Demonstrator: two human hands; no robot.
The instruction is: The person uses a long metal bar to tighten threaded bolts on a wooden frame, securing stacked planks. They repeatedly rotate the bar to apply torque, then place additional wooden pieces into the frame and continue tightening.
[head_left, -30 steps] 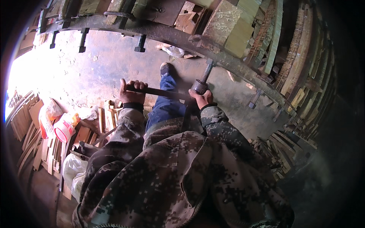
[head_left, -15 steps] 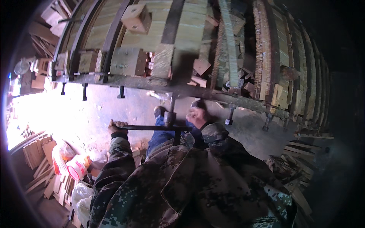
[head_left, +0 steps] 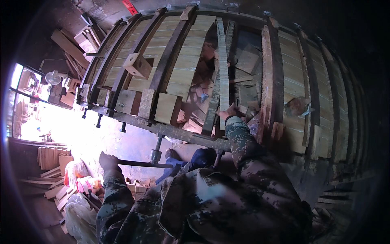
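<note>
My left hand is closed round the end of a long dark wrench bar. The bar's socket sits on a threaded clamp screw under the front rail of a large clamping rack. Reaching over that rail, my right hand has its fingers at the near end of a long pale wooden strip, closed on it as far as I can see. Just left of the strip lies a darker batten. A squared wooden block rests behind the rail.
Dark metal bars cross glued wooden panels in the rack. A holed wooden block sits on top. Offcuts fill the gap between panels. Plastic bags, a pink-and-white tub and stacked boards stand lower left.
My right hand has moved up from near the bar, over the rail, to the wooden strip. The left hand still grips the bar. The view has shifted, showing more of the rack's far side.
</note>
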